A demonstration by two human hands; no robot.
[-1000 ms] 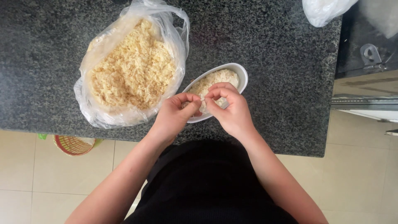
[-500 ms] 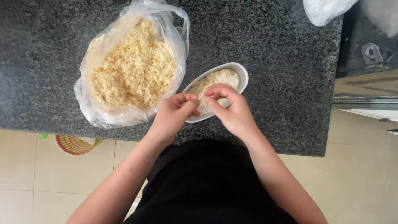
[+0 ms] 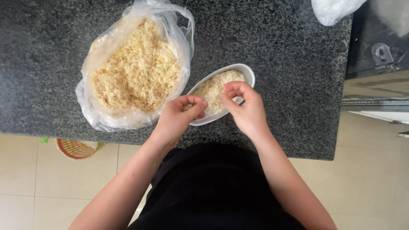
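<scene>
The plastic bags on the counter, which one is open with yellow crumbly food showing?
The big clear bag left of the white oval dish, spread open on its yellow crumbs. The other bag, white, is bunched at the counter's far right edge.

Bag [image 3: 136, 72] left of dish [image 3: 245, 70], on counter [image 3: 294, 76]

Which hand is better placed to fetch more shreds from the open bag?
Probably the left hand: it hovers at the white oval dish's near end, right beside the clear bag of pale shreds. The right hand sits on the dish's far side, so it would have to cross over.
</scene>
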